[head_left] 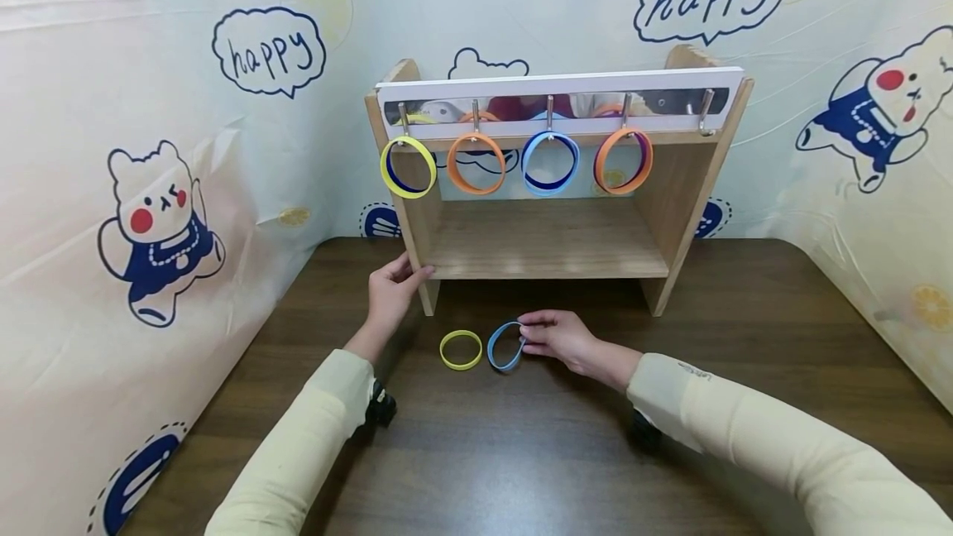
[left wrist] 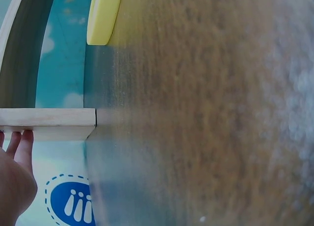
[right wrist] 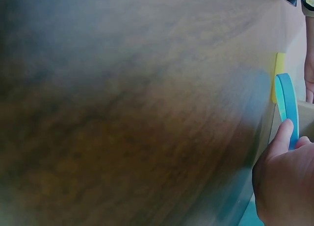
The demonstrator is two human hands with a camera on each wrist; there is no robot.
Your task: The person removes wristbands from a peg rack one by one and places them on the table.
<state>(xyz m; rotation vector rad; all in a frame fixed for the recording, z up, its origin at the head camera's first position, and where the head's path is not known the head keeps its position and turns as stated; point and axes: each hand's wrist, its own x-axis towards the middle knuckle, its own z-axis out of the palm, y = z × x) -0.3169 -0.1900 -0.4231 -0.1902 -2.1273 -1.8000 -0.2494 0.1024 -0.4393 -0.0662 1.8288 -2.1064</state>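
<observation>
A wooden rack (head_left: 551, 242) stands on the table, and my left hand (head_left: 390, 292) holds the front edge of its left side panel. In the left wrist view, fingertips (left wrist: 27, 135) touch the panel's outer face. My right hand (head_left: 562, 342) pinches a light blue silicone wristband (head_left: 492, 351) between thumb and fingers at its right side; the band is tilted up. Beside it a yellow wristband (head_left: 444, 355) lies on the table. In the right wrist view, the blue band (right wrist: 290, 103) overlaps the yellow one (right wrist: 279, 64).
Metal hooks line the rack's white top rail (head_left: 558, 84). From them hang a yellow wristband (head_left: 385, 175), an orange one (head_left: 452, 175), a blue one (head_left: 525, 172) and another orange one (head_left: 599, 170). The rightmost hook (head_left: 706, 110) carries no band. A printed curtain (head_left: 298, 147) surrounds the brown table (head_left: 506, 470).
</observation>
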